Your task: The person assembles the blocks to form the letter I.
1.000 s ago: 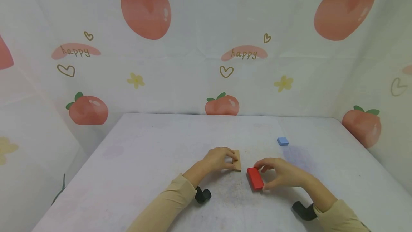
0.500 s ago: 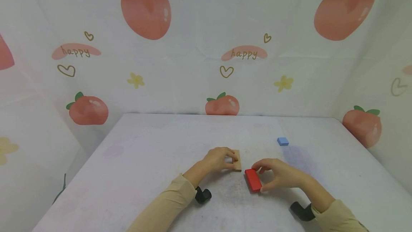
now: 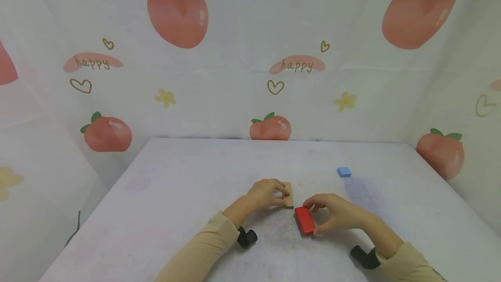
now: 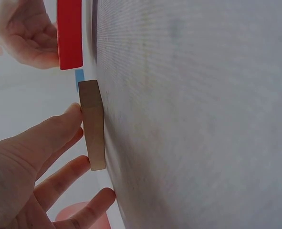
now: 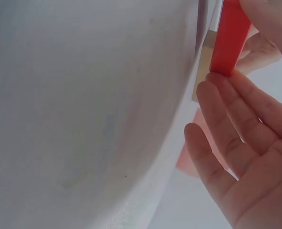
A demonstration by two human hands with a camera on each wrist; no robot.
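Observation:
A light wooden block (image 3: 289, 202) lies flat on the white tabletop near the middle. My left hand (image 3: 264, 193) reaches it from the left. In the left wrist view its straight fingers meet the upper face of the wooden block (image 4: 94, 126), while one fingertip extends past the far end. To the right, my right hand (image 3: 341, 211) pinches a red rectangular block (image 3: 304, 221) by its ends, between thumb and fingers. In the right wrist view the red block (image 5: 230, 40) overlaps the wooden one, and a narrow gap shows between it and the table.
A small blue block (image 3: 344, 172) lies farther back on the right of the table (image 3: 188, 164). Black wrist-worn devices (image 3: 247, 237) sit at both cuffs. Behind the table's far edge hangs a white curtain (image 3: 235, 25) printed with fruit.
My right hand has carried the red block a short way left and slightly toward the body, closer to the wooden block. The left hand and the wooden block have stayed put.

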